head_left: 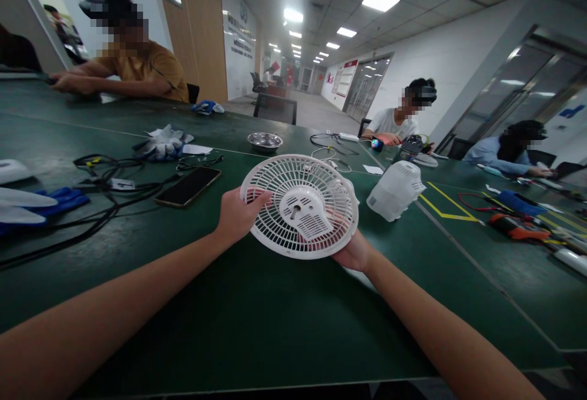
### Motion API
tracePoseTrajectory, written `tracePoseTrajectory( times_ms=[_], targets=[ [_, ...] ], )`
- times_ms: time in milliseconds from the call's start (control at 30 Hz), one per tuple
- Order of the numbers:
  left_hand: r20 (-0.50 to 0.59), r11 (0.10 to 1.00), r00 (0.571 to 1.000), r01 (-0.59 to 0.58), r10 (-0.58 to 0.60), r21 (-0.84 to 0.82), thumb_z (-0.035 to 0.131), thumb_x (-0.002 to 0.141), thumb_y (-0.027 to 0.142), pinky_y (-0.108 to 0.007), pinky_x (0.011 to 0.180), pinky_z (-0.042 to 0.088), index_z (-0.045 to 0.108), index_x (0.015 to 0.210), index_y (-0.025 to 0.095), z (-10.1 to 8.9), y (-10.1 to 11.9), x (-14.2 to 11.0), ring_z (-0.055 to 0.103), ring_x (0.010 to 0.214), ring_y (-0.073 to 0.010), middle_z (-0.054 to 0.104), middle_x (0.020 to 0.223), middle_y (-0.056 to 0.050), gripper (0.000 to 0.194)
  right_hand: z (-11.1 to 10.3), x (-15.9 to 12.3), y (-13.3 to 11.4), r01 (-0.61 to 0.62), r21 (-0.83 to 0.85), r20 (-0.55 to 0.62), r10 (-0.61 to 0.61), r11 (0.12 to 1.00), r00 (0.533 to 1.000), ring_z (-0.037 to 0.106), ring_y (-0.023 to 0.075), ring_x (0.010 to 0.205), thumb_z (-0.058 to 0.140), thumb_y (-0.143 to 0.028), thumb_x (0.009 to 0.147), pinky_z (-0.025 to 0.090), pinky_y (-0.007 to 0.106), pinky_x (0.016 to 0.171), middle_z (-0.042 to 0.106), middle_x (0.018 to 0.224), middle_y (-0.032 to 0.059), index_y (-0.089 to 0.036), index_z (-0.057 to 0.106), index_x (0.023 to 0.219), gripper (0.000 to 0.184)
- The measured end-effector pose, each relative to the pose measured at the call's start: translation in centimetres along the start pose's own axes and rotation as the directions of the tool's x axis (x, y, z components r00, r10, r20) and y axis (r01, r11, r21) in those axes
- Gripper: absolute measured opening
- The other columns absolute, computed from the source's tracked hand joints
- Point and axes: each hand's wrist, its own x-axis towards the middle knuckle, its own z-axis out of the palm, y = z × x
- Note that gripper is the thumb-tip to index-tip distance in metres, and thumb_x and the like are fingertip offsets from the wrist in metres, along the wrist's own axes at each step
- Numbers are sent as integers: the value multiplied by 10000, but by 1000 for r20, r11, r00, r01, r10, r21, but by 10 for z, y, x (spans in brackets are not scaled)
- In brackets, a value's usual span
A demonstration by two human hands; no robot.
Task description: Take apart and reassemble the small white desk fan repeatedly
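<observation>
A round white fan grille (266, 229) is held up over the green table, its slotted centre plate facing me. My left hand (236, 213) grips the left rim, thumb laid over the front and fingers behind. At the lower right edge, my right hand (355, 252) holds the grille from behind and below; its fingers show only partly through the slats. Right of the grille stands a white plastic housing (395, 191). A steel bowl (265, 141) sits just beyond it, and a dark phone (189, 186) lies to the left.
Black cables (112, 204) and work gloves (164, 143) lie on the left of the green table (284, 339). An orange-and-black meter (518, 229) and tools are at the right, beside yellow tape (454, 215). Several people sit around the table.
</observation>
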Motion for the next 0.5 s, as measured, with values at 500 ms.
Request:
tracePoseTrajectory(
  times_ms=[500],
  targets=[
    [437,737,859,474,-266,-482,519,901,376,-334,660,559,685,1024,122,15,-35,15,696,801,-231,733,936,-110,327,-26,8,-1,386,-527,-256,-574,757,778,625,144,663,825,-394,701,503,261,581,655,832,-55,-299,456,1068,529]
  ],
)
